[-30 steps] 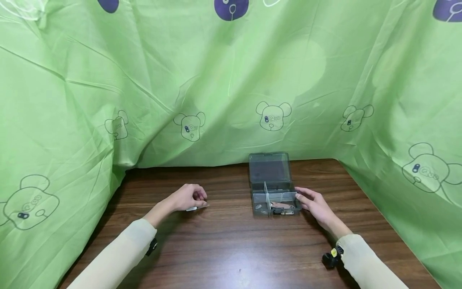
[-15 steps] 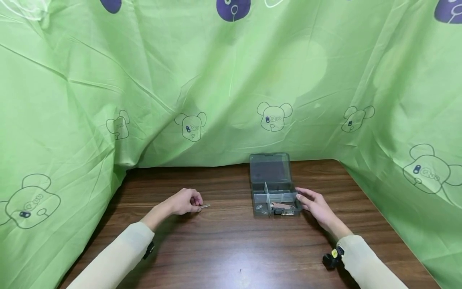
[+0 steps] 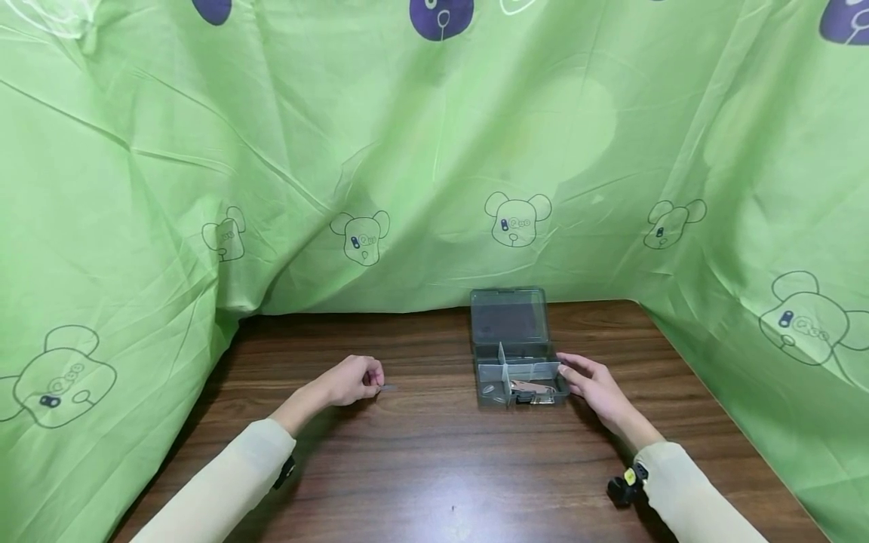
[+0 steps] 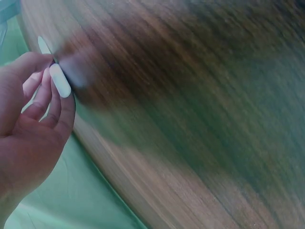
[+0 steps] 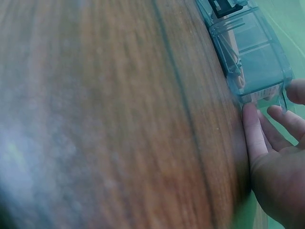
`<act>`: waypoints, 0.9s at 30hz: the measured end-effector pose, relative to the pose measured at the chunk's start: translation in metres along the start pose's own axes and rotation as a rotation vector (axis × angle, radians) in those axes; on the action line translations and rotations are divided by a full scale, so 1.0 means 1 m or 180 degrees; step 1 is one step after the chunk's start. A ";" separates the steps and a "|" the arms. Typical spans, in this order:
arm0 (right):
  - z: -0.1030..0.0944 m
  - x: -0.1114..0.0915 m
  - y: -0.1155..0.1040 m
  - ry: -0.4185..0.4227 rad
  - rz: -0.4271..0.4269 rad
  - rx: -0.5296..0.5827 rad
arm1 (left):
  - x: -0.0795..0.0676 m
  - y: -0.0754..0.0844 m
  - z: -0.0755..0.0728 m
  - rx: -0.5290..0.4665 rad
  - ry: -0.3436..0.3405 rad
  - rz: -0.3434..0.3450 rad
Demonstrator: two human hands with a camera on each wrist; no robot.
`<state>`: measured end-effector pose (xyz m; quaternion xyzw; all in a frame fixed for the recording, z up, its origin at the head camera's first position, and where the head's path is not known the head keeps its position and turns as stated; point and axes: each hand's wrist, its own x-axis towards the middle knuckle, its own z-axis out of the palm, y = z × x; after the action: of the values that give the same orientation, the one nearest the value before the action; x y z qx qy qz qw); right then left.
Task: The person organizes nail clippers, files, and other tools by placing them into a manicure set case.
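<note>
My left hand (image 3: 351, 381) pinches a small, slim white piece (image 4: 60, 81) between thumb and fingertips, low over the table's left half. In the left wrist view one end is blunt and rounded, and a narrower tip shows beyond the thumb; the fingers cover its middle. A clear grey plastic box (image 3: 490, 394) with dividers stands at centre right, its lid (image 3: 507, 315) raised at the back. Inside its front right compartment lies a pinkish, elongated metal item (image 3: 531, 388). My right hand (image 3: 597, 388) rests its fingertips against the box's right wall and rim.
Small clear pieces (image 3: 489, 390) lie in the box's front left compartment. The wood-grain table (image 3: 421, 452) is bounded at the back and sides by a green cloth (image 3: 421, 256) with bear-face prints. A black wrist device (image 3: 621, 490) sits at my right cuff.
My left hand has shifted slightly left and down and turned the white piece, so less of it shows in the head view. My right hand and the box stay in place.
</note>
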<state>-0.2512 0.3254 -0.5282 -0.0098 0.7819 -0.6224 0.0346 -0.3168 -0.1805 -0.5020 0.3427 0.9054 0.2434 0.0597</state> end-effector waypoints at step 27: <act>0.001 -0.002 -0.003 -0.0016 0.0017 -0.0019 | 0.068 0.076 0.016 0.0140 0.0105 0.0446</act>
<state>-0.2491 0.3238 -0.5254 -0.0094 0.7836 -0.6200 0.0383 -0.3189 -0.0813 -0.4752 0.4024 0.8852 0.2327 0.0200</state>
